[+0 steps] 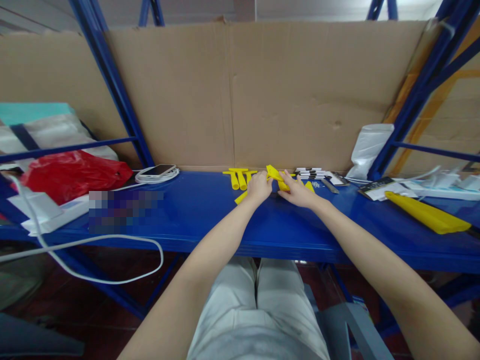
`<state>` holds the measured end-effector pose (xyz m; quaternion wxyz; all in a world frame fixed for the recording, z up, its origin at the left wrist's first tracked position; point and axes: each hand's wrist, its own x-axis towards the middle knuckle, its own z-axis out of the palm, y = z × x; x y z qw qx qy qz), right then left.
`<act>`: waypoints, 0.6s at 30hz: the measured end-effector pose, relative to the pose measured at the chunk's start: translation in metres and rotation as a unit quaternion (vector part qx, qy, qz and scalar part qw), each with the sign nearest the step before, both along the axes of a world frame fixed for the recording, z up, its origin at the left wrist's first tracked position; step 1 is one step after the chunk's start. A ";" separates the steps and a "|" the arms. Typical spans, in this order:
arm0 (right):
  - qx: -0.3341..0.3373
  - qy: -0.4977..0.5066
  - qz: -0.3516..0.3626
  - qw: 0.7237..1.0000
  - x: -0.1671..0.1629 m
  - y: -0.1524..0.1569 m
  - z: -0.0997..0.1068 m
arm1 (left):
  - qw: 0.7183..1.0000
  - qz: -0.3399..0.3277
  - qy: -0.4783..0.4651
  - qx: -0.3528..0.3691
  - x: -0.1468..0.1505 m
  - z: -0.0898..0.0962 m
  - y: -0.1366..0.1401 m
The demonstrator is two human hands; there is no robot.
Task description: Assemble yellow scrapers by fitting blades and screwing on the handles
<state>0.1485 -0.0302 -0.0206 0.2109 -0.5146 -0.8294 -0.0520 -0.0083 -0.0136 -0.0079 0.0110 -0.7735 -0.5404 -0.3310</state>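
My left hand (pixel 259 186) is closed on a yellow plastic piece (pixel 274 172) with a broad flat end that sticks up between my hands. From the other side, my right hand (pixel 299 191) has its fingers and thumb around the yellow plastic at the same spot; the exact grip is partly hidden. Several yellow T-shaped plastic handles (pixel 234 180) lie just left of my left hand. Under my left wrist a yellow strip (pixel 240 198) pokes out. Behind my right hand is a stack of small black-and-white pieces (pixel 310 173).
On the blue table (pixel 180 210), a phone (pixel 159 171) on a coiled white cable and a red bag (pixel 75 172) are at left. At right lie a box cutter (pixel 330 186), a black package (pixel 378 188) and a long yellow piece (pixel 427 212). Cardboard (pixel 281 95) walls the back.
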 end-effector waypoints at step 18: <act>0.016 0.053 -0.022 0.998 0.024 0.005 0.013 | 0.998 0.028 -0.010 -0.047 0.002 0.002 -0.001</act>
